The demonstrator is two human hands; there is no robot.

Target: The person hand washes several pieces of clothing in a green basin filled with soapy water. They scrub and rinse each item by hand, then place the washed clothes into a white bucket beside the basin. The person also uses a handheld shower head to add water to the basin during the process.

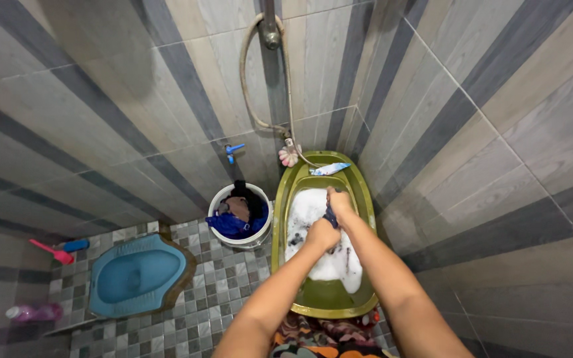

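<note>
The room is a small bathroom with a floor of little grey and white mosaic tiles [220,285] and walls clad in large tiles with slanting grey, beige and dark stripes [101,113]. A metal pipe with a looped beige hose [250,93] runs down the corner at twelve o'clock, and a small blue tap [233,151] sticks out of the wall at about eleven o'clock from the tub. A blue squat toilet pan [134,273] is set into the floor at eight o'clock. Beside it, near the left wall, lie a pink-handled brush [53,251] and a pink plastic bottle [33,312].

A long olive-green plastic tub [359,192] stands on the floor against the right wall, filled with white soapy foam [306,212]. On its far rim, at twelve o'clock, rests a light blue and white sachet [329,170]. Just left of the tub, at ten o'clock, sits a white plastic bucket [230,238] heaped with blue, brown and black clothes.

Both forearms reach forward from the bottom edge over the tub. The left hand [321,235] is balled into a fist, its fingers clamped on a dark blue wet cloth [330,216]. The right hand [339,201] sits just beyond it at twelve o'clock, fingers curled tight on the same cloth's upper end. The cloth is stretched between the two hands, just above the foam in the middle of the tub.
</note>
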